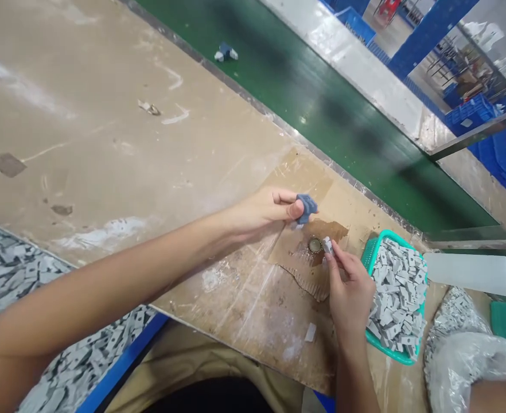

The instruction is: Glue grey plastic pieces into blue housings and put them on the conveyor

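Observation:
My left hand (281, 209) pinches a blue-grey moulded plastic piece (307, 207) between thumb and fingers, above the worktable. Lower and to the right, my right hand (350, 284) grips a small light-grey plastic block (328, 245) at its fingertips. That block is right beside a small round crimped cap (315, 245), which sits on a stained piece of cardboard (302, 275); whether they touch I cannot tell. Close to my right hand stands a turquoise basket (368, 255) filled with similar grey blocks (397, 292).
Beyond the worktable (201, 155) runs a green conveyor belt (279, 86) carrying a blue-and-grey piece (226, 53). A white bottle (472, 272) lies at right, above a clear plastic bag (455, 344). A blue-rimmed bin (119, 367) of grey pieces is at lower left.

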Motion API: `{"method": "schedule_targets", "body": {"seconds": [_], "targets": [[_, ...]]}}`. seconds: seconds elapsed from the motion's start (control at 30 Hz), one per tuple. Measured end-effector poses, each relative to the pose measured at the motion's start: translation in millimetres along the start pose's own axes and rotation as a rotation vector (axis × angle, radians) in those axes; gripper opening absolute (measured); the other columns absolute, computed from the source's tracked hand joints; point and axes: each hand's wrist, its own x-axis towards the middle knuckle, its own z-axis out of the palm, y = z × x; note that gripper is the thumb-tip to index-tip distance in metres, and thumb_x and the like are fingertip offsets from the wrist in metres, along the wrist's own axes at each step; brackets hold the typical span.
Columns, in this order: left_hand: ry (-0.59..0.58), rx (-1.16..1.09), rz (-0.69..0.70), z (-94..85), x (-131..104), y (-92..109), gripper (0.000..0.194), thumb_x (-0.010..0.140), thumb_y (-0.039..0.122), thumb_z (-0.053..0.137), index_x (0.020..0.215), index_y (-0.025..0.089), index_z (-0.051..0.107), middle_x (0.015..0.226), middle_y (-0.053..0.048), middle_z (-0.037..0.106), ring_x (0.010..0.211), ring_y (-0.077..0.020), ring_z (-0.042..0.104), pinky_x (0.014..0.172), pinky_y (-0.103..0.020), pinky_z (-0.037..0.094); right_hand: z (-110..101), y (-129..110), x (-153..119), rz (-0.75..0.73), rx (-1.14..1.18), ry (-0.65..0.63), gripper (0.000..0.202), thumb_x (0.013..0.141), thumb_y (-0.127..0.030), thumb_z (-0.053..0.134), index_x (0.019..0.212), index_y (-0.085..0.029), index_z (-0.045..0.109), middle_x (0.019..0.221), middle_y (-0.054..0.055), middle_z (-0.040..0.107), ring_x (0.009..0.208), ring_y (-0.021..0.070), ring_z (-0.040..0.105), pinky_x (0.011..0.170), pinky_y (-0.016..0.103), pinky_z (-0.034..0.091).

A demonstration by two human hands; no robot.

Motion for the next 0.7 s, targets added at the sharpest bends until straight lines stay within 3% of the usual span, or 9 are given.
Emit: {"method": "schedule_targets", "body": {"seconds": [0.13,0.3,0.7], "targets": [[0.123,0.128,-0.001,-0.3,3,-4,0.025,0.079,0.036,0.077,0.076,0.011,0.073,0.082,-0.008,0.069,0.084,-0.017,0.063,0.081,-0.031,0.047,1,-4,-3,-0.116,-0.095,-0.002,0.026,0.093,-0.027,0.062,0.114,-0.018,0.074,0.097,0.007,0.078,0.082,0.0157,0.072,0.075,0.025,0.055],[0.098,0.18,-0.073,2.4,1,-3,0.016,0.085,0.025,0.068,0.085,0.011,0.075,0.086,-0.008,0.072,0.084,-0.0161,0.066,0.08,-0.03,0.051,2,-7,-3,-0.187,-0.169,-0.02,0.022,0.094,-0.026,0.063,0.11,-0.019,0.076,0.092,0.005,0.078,0.078,0.0145,0.071,0.071,0.024,0.055],[0.034,0.213,-0.085,6.9,-6,8,0.017,0.08,0.029,0.074,0.087,0.013,0.078,0.077,-0.004,0.072,0.078,-0.014,0.067,0.075,-0.025,0.052,3,-6,0,-0.281,-0.236,-0.01,0.019,0.093,-0.023,0.064,0.107,-0.018,0.077,0.083,0.003,0.075,0.07,0.0115,0.067,0.065,0.023,0.052]]}}
